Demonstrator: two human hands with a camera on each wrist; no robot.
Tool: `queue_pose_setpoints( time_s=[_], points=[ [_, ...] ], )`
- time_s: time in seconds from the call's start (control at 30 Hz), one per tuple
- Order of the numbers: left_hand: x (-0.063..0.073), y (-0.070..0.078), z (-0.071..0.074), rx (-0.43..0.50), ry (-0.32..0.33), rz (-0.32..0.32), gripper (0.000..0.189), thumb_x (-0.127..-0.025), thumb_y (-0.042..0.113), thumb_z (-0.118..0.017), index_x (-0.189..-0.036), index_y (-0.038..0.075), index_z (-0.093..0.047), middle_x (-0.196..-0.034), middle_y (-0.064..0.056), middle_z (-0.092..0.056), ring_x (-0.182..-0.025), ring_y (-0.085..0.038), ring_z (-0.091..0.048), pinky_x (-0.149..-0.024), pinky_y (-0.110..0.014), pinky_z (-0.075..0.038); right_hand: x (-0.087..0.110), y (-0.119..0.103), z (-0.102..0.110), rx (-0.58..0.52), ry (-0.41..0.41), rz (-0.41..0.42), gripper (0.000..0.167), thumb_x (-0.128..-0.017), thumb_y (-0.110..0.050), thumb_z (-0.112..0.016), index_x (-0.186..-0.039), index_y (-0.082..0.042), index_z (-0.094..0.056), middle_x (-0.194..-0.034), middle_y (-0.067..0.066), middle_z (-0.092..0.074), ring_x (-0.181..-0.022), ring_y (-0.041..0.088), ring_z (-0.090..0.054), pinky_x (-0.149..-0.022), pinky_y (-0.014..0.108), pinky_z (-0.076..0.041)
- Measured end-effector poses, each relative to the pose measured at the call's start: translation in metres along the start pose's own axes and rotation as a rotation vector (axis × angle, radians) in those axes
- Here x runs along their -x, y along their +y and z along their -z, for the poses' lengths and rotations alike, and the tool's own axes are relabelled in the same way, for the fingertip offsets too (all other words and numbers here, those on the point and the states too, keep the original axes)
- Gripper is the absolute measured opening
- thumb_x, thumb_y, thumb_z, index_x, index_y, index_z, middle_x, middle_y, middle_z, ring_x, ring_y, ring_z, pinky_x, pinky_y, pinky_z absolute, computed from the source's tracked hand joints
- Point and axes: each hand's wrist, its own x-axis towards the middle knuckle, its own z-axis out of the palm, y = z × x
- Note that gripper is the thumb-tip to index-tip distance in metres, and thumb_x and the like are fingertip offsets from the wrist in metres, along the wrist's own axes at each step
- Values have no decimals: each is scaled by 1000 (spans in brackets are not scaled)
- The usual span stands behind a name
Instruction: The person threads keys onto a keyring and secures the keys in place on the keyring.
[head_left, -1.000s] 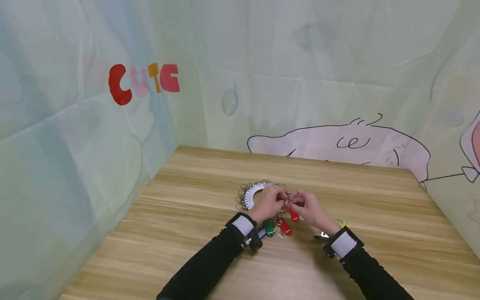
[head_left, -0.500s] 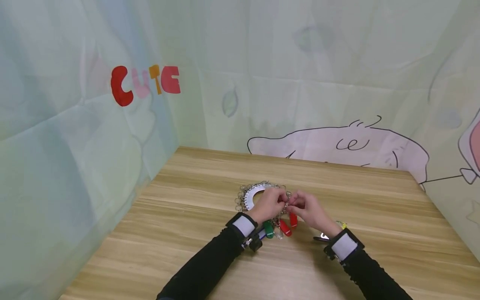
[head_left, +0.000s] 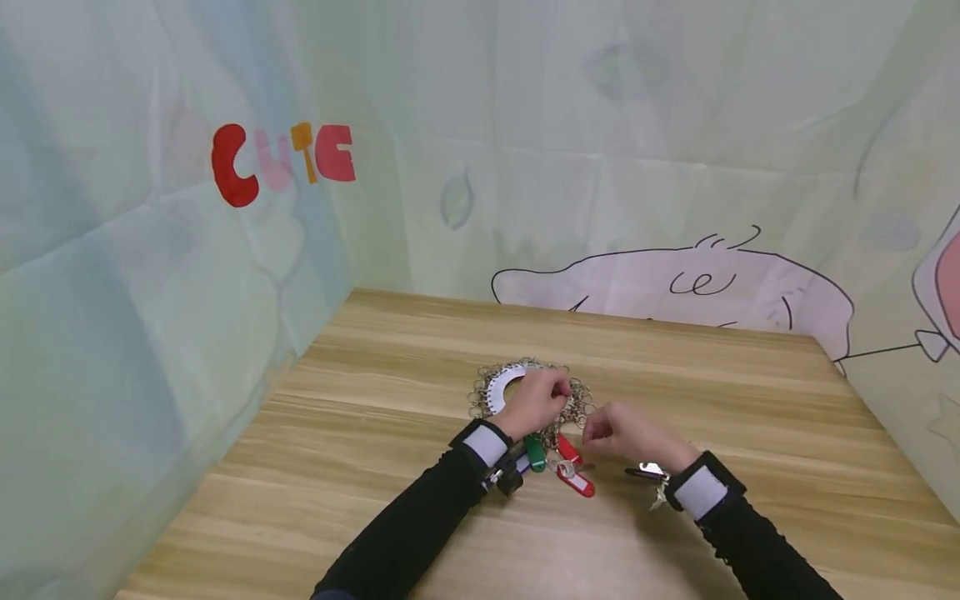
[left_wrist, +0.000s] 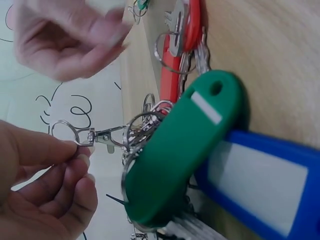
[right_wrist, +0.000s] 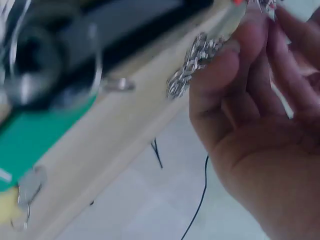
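Tangling seems the likeliest trouble from here: silver metal clasps crowd around the white flat ring-shaped disc, with small loops overlapping, so a pull on one might drag its neighbours. That disc lies on the pale wood-grain table, toward the middle, partly under the left hand. From where I stand, that hand has thumb and fingertips pinched on the small round end of a silver swivel clasp. It's a narrow hold on slick metal, so the clasp could slip if the hand twists.

The right hand hangs to the right of the disc, apart from the left one, its fingers loosely bent with little gap between them; I see nothing held in it, though blur hides the very tips. Just left of and nearer than those fingers lie two red oval plastic tags, the nearer with a white label. A careless sweep might nudge them, or the bunch of silver keys close by the right wrist. Left of the red pair, a green oval plastic tag and a blue plastic tag with a white label sit close together and could catch the left wrist.
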Motion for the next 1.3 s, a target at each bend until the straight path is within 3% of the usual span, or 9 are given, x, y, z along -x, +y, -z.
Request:
queue_pose_setpoints(
  time_s=[0.13,0.4,0.5,0.67,0.77,0.87,1.03,1.17,1.3],
  points=[
    [-1,1,1,-2,4,5,10,-84,-4,-61,-88,2,-68,-82,-7,-69,-69,-8,-53,-61,-15,-42,-5,-7,-11,-37,-83,29,14,-81,-19,-76,-84,-8,-68,-71,-3,-65,-61,2,-52,-57,19,-44],
    [-1,0,1,4,26,-19,9,-83,-5,-61,-87,1,-68,-82,-8,-70,-69,-10,-56,-61,-16,-44,-14,-10,-28,-55,-82,88,7,-85,-13,-71,-82,-7,-69,-68,-2,-65,-58,-1,-52,-54,17,-46],
    [0,-1,-1,12,23,-32,9,-83,-5,-61,-86,0,-68,-81,-8,-70,-69,-10,-56,-62,-15,-44,-10,-4,-24,-89,-8,62,8,-88,-12,-67,-82,-8,-68,-74,1,-65,-63,1,-53,-58,19,-47],
    [2,-3,-2,31,23,-37,9,-83,-6,-61,-85,0,-67,-78,-7,-68,-68,-9,-53,-60,-16,-43,-2,7,-9,-465,205,-60,9,-91,-11,-58,-87,-6,-64,-94,3,-68,-86,6,-61,-78,23,-50],
    [4,-4,-3,42,22,-39,8,-83,-6,-61,-84,0,-67,-78,-8,-67,-67,-8,-52,-59,-16,-42,-2,11,-5,-819,246,-94,15,-97,-10,-47,-91,-5,-60,-96,0,-67,-93,9,-64,-89,28,-50],
    [5,-5,-4,45,21,-49,7,-84,-6,-61,-84,-1,-67,-77,-8,-67,-67,-8,-50,-59,-15,-40,-5,11,-5,-955,248,-147,16,-99,-12,-45,-95,-4,-58,-88,-1,-64,-85,12,-63,-86,31,-52],
    [5,-5,-4,37,29,-66,9,-84,-6,-62,-82,2,-67,-77,-6,-67,-66,-7,-50,-59,-14,-40,-12,8,-10,-755,275,-266,26,-96,-17,-57,-109,5,-61,-92,5,-67,-83,10,-62,-80,29,-54],
    [4,-4,-3,30,31,-69,14,-83,-7,-61,-80,5,-67,-77,-6,-67,-67,-7,-50,-59,-14,-40,-14,7,-13,-578,264,-246,30,-94,-16,-58,-114,6,-62,-105,16,-69,-88,7,-63,-83,29,-54],
    [3,-3,-1,35,23,-63,16,-82,-9,-60,-79,5,-67,-78,-6,-68,-67,-7,-51,-58,-14,-39,-15,7,-14,-499,270,-198,28,-93,-15,-59,-111,6,-65,-103,21,-69,-84,5,-62,-79,25,-53]
  ],
)
